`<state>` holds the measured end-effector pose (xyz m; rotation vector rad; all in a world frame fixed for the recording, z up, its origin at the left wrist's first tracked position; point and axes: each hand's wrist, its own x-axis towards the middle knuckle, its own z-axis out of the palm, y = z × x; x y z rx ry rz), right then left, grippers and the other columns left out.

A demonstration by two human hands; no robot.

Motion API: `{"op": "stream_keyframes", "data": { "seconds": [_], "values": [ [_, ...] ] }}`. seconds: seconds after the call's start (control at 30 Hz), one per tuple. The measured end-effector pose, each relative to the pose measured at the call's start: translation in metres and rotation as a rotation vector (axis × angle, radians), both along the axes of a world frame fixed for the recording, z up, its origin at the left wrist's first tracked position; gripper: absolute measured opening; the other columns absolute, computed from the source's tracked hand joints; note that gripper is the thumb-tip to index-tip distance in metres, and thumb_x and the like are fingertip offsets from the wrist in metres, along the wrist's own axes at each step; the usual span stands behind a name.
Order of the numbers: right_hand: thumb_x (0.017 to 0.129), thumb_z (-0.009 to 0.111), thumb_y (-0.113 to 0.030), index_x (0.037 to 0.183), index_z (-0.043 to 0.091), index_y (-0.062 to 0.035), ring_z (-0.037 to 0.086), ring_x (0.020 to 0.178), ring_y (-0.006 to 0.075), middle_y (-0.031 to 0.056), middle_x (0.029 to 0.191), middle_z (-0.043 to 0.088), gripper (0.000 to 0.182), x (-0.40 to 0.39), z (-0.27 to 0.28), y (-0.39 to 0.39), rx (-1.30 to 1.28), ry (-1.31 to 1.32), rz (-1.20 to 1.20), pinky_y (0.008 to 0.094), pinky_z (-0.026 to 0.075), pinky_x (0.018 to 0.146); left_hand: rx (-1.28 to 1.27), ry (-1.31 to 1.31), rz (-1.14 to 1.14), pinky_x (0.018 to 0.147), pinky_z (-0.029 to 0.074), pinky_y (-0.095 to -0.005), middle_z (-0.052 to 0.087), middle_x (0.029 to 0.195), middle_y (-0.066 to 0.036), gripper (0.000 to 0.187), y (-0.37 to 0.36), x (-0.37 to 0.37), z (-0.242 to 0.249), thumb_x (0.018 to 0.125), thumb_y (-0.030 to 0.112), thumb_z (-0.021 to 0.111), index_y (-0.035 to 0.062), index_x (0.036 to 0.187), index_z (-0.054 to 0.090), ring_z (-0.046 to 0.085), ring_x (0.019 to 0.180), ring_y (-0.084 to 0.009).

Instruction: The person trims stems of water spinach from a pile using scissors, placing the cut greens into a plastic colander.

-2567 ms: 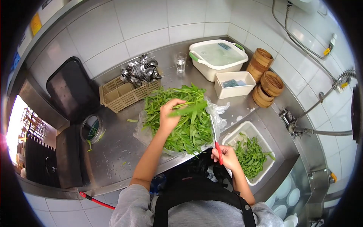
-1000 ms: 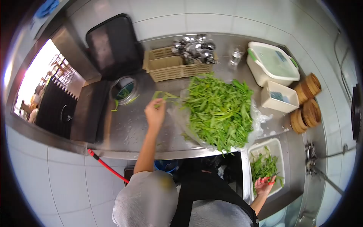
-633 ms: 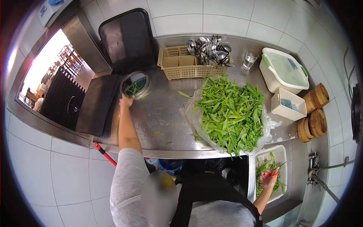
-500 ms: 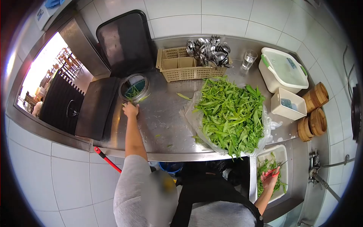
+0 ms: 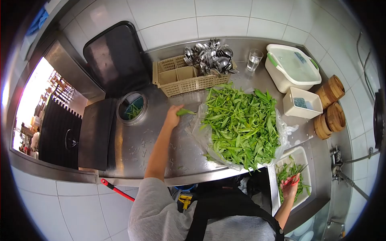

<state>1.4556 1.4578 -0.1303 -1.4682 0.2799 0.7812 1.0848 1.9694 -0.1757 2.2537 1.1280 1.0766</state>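
Observation:
My left hand (image 5: 173, 115) is over the steel counter, fingers closed on one end of a green leaf (image 5: 185, 112). To its right, a big heap of leafy greens (image 5: 241, 124) lies on a clear plastic bag (image 5: 200, 130). My right hand (image 5: 288, 191) grips red-handled scissors (image 5: 295, 180), its blades pointing up and away. That hand is above a white tub (image 5: 304, 154) in the sink, which contains cut greens (image 5: 284, 172). Left of my left hand, a round metal-rimmed opening (image 5: 120, 116) in the counter has green scraps (image 5: 133, 112) inside.
A beige cutlery basket (image 5: 189, 83) with many spoons stands at the back beside a glass of water (image 5: 254, 60). To the right are a lidded white container (image 5: 291, 68), a small white bin (image 5: 295, 110), wooden steamers (image 5: 335, 116) and a tap (image 5: 335, 160). A black tray (image 5: 116, 56) leans on the wall.
My left hand has moved right from the round opening to the leaf on the counter. My right hand still holds the scissors over the tub. The view has shifted slightly.

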Motion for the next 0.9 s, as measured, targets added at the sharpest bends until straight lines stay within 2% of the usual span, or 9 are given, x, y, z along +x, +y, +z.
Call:
{"op": "stream_keyframes", "data": {
  "seconds": [0.17,0.3,0.43,0.5,0.57,0.6,0.67,0.77,0.9],
  "values": [
    [0.071,0.047,-0.071,0.064,0.050,-0.0152,0.054,0.057,0.0186,-0.0007,0.052,0.046,0.056,-0.008,0.004,0.003,0.000,-0.026,-0.046,0.0292,0.042,0.052,-0.128,0.251,-0.189,0.080,0.041,-0.0371,0.052,0.086,-0.015,0.025,0.009,0.005,-0.015,0.069,-0.006,0.051,0.0054,0.090,0.057,0.050,0.088,-0.0321],
    [0.071,0.047,-0.071,0.064,0.050,-0.0151,0.054,0.057,0.0191,-0.0004,0.051,0.046,0.056,-0.010,0.005,0.001,0.003,-0.046,-0.077,0.0302,0.042,0.053,0.328,-0.043,0.184,0.076,0.040,-0.0379,0.051,0.084,-0.015,0.014,0.025,-0.048,0.034,0.071,-0.004,0.049,0.0008,0.084,0.053,0.050,0.084,-0.0315],
    [0.072,0.046,-0.071,0.063,0.050,-0.0149,0.053,0.056,0.0198,0.0001,0.050,0.046,0.057,-0.010,-0.002,-0.010,-0.019,-0.032,-0.100,0.0305,0.041,0.053,0.323,0.114,0.515,0.076,0.040,-0.0406,0.051,0.086,-0.017,0.013,0.072,-0.145,0.054,0.073,-0.001,0.052,0.0001,0.087,0.053,0.050,0.086,-0.0333],
    [0.071,0.046,-0.071,0.062,0.050,-0.0145,0.053,0.056,0.0199,0.0005,0.050,0.046,0.057,-0.012,-0.001,-0.008,-0.002,-0.028,-0.106,0.0304,0.040,0.053,0.144,0.314,0.618,0.078,0.042,-0.0413,0.052,0.096,-0.021,0.019,0.100,-0.191,0.032,0.072,0.003,0.058,0.0015,0.091,0.054,0.051,0.095,-0.0352],
    [0.071,0.046,-0.071,0.063,0.049,-0.0141,0.053,0.056,0.0201,0.0006,0.050,0.046,0.058,-0.010,-0.002,-0.007,-0.001,-0.011,-0.102,0.0309,0.040,0.052,-0.260,0.883,0.868,0.082,0.043,-0.0402,0.050,0.109,-0.026,0.034,0.122,-0.203,0.024,0.070,0.007,0.064,0.0047,0.102,0.054,0.049,0.103,-0.0369],
    [0.071,0.046,-0.071,0.063,0.049,-0.0137,0.053,0.055,0.0200,0.0008,0.049,0.046,0.058,-0.011,0.002,-0.002,-0.057,-0.031,-0.120,0.0309,0.040,0.050,-0.264,0.936,0.650,0.083,0.043,-0.0387,0.050,0.114,-0.023,0.045,0.100,-0.177,0.076,0.068,0.012,0.067,0.0078,0.111,0.054,0.050,0.104,-0.0344],
    [0.071,0.046,-0.072,0.063,0.049,-0.0137,0.053,0.054,0.0201,0.0009,0.049,0.046,0.059,-0.008,0.005,0.004,-0.066,-0.041,-0.116,0.0309,0.040,0.050,-0.030,0.622,0.495,0.083,0.044,-0.0380,0.055,0.111,-0.017,0.045,0.087,-0.126,0.102,0.069,0.015,0.067,0.0078,0.111,0.055,0.054,0.100,-0.0302],
    [0.071,0.047,-0.071,0.064,0.048,-0.0140,0.053,0.052,0.0197,0.0012,0.050,0.047,0.058,-0.005,0.003,0.019,-0.065,-0.061,-0.104,0.0296,0.041,0.050,0.066,0.037,0.011,0.079,0.045,-0.0344,0.061,0.092,-0.012,0.017,0.043,-0.019,0.117,0.074,0.012,0.062,0.0052,0.090,0.063,0.057,0.087,-0.0288],
    [0.073,0.049,-0.068,0.067,0.050,-0.0142,0.055,0.052,0.0179,0.0008,0.052,0.050,0.054,-0.011,0.023,0.046,-0.090,-0.169,-0.059,0.0284,0.043,0.051,-0.007,0.165,-0.420,0.076,0.045,-0.0345,0.059,0.085,-0.008,0.014,-0.023,0.098,0.098,0.075,0.013,0.062,0.0097,0.088,0.064,0.055,0.088,-0.0266]
  ]
}}
